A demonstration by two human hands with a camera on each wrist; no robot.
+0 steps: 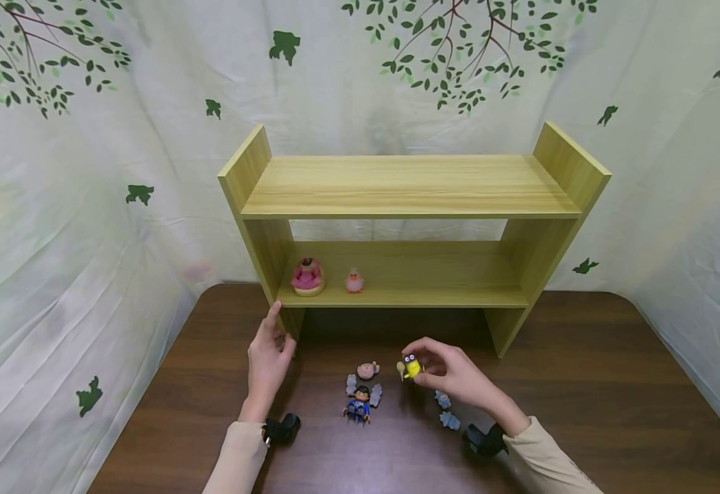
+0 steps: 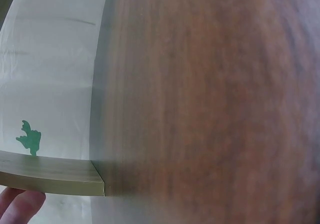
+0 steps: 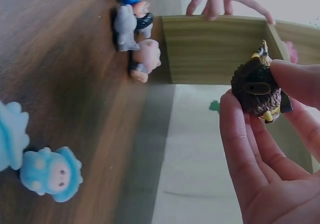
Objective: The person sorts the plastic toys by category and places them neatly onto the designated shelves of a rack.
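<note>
My right hand pinches a small yellow figurine with big round eyes and a dark top, held above the table. From behind, in the right wrist view, the figurine shows a dark brown, rough back between thumb and fingers. My left hand is at the shelf's left side, its index finger stretched to the front corner of the middle board. In the left wrist view its fingertips touch the side panel.
On the middle board of the wooden shelf stand a pink bear figure and a small pink figure. A blue-suited figure, a pink piece and grey pieces lie on the table, with light-blue figures near my right wrist.
</note>
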